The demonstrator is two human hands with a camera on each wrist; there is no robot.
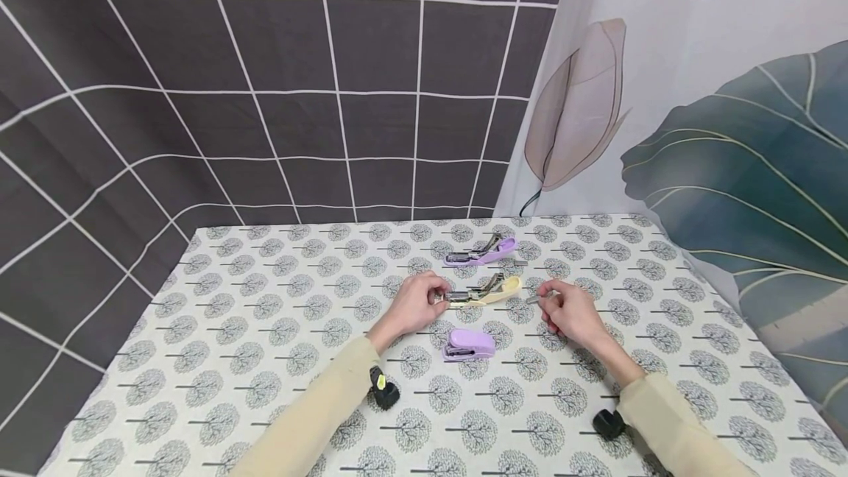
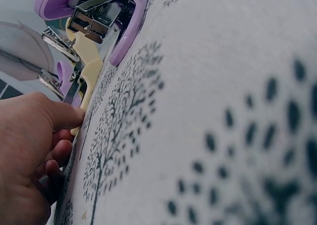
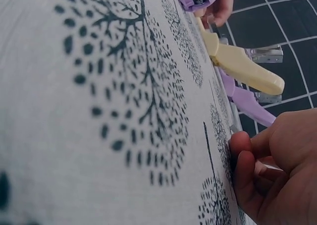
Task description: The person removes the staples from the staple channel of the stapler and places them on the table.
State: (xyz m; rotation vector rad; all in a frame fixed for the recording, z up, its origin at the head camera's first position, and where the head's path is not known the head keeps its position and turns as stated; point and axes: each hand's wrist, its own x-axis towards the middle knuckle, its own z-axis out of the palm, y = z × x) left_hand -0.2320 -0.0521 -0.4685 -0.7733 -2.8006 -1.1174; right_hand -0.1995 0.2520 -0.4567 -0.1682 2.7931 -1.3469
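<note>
A yellow stapler point(image 1: 510, 287) lies opened on the cloth, its metal top swung up. My left hand point(image 1: 416, 300) pinches its left end between thumb and fingers; the left wrist view shows the thumb point(image 2: 67, 114) against that end. To the right of the stapler, my right hand point(image 1: 571, 309) pinches a small grey strip of staples point(image 1: 533, 299) just above or on the cloth; which cannot be told. Closer to me sits a closed purple stapler point(image 1: 473, 342). Beyond the yellow one lies a second purple stapler point(image 1: 506, 245), also opened.
Another short grey strip point(image 1: 520, 263) lies beside the far purple stapler. A tree-patterned cloth point(image 1: 298, 389) covers the table. A dark gridded curtain point(image 1: 285, 124) hangs behind it, and a leaf-printed white curtain point(image 1: 636, 94) hangs at the right.
</note>
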